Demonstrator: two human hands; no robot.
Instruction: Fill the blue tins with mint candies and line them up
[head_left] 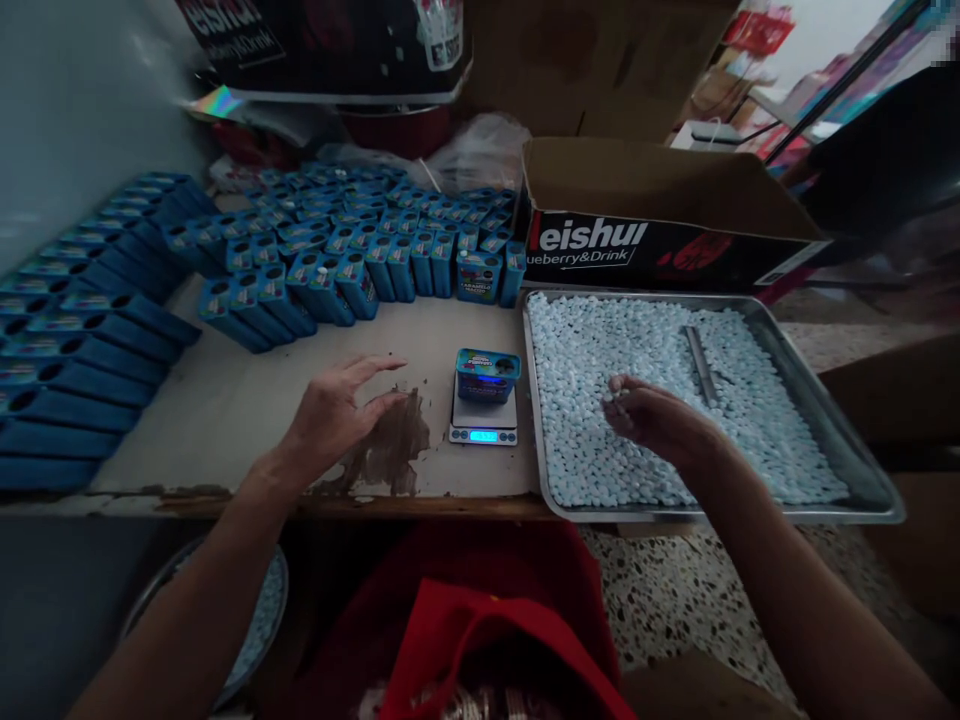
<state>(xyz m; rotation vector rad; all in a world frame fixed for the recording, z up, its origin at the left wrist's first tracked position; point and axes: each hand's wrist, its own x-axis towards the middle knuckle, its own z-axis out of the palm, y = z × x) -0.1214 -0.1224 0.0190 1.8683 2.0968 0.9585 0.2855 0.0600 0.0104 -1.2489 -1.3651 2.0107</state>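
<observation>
A small blue tin [487,374] stands on a pocket scale [484,424] whose display glows blue. My left hand [334,412] hovers over the table just left of the scale, fingers spread and holding nothing. My right hand [654,420] is over the left part of a metal tray [825,400] full of pale blue candies [585,350]. Its fingertips are pinched together on a few of those candies.
Several rows of blue tins [352,260] fill the back and left of the table [225,410]. An open cardboard box [660,215] stands behind the tray. A metal scoop [701,362] lies on the candies. A second dish [259,625] sits below the table edge.
</observation>
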